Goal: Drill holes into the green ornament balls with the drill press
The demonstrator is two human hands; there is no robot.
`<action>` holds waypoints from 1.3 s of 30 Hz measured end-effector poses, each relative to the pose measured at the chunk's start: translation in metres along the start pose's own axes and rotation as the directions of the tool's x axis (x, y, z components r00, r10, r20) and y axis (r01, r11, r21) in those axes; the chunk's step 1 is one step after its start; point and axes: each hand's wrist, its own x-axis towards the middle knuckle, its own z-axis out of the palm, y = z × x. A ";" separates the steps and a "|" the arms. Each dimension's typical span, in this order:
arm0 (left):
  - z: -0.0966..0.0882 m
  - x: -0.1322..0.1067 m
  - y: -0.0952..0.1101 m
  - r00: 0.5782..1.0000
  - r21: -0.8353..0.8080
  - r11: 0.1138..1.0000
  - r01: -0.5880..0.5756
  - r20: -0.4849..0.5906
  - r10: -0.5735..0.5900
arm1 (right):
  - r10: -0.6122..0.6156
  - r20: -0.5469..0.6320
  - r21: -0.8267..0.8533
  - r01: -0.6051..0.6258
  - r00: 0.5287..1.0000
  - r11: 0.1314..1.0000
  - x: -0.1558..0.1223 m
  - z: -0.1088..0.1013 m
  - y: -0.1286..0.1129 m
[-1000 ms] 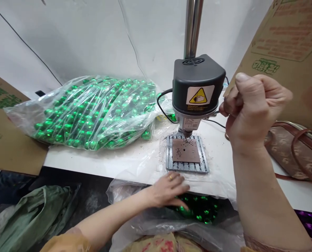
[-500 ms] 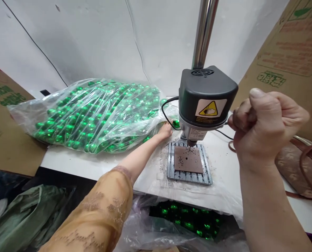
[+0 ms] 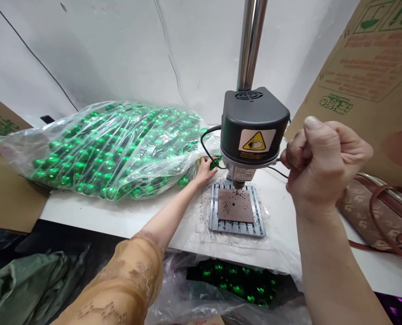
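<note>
A small black-topped drill press (image 3: 255,128) stands on the white table, its chuck (image 3: 238,184) above a brown board (image 3: 236,206) strewn with dark shavings. My right hand (image 3: 325,164) is closed in a fist at the press's right side, around its feed handle, whose rod shows only in a short piece. My left hand (image 3: 206,171) reaches behind the left side of the press. Its fingers are closed on a shiny green faceted bead (image 3: 215,163), partly hidden by them and a black cable. Left of that hand lies a clear plastic bag (image 3: 119,149) full of similar green beads.
The slotted metal base (image 3: 236,229) sits under the board. More green pieces (image 3: 234,282) lie in plastic below the table edge. At right are a brown patterned handbag (image 3: 373,216) and a cardboard box (image 3: 359,76); another box (image 3: 7,180) stands at left.
The view has shifted slightly to the right. My left hand has turned a little, showing more of its fingers and the green bead. My right fist stays at the handle.
</note>
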 end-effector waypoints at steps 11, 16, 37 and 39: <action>-0.024 -0.099 0.053 0.890 -0.621 0.642 0.450 0.255 -0.378 | -0.030 0.007 0.016 0.029 1.000 0.999 0.000 -0.002 0.002; -0.007 -0.119 0.066 0.917 -0.657 0.642 0.396 0.255 -0.306 | -0.041 0.044 0.008 0.041 0.998 0.999 -0.002 -0.002 0.001; 0.022 -0.127 0.057 0.980 -0.288 0.944 0.158 0.160 -0.116 | -0.089 0.072 -0.120 0.097 0.993 0.988 -0.002 -0.006 0.009; 0.021 -0.130 0.058 0.983 -0.209 0.971 0.119 0.164 -0.085 | -0.087 0.072 -0.120 0.095 0.994 0.988 -0.002 -0.006 0.009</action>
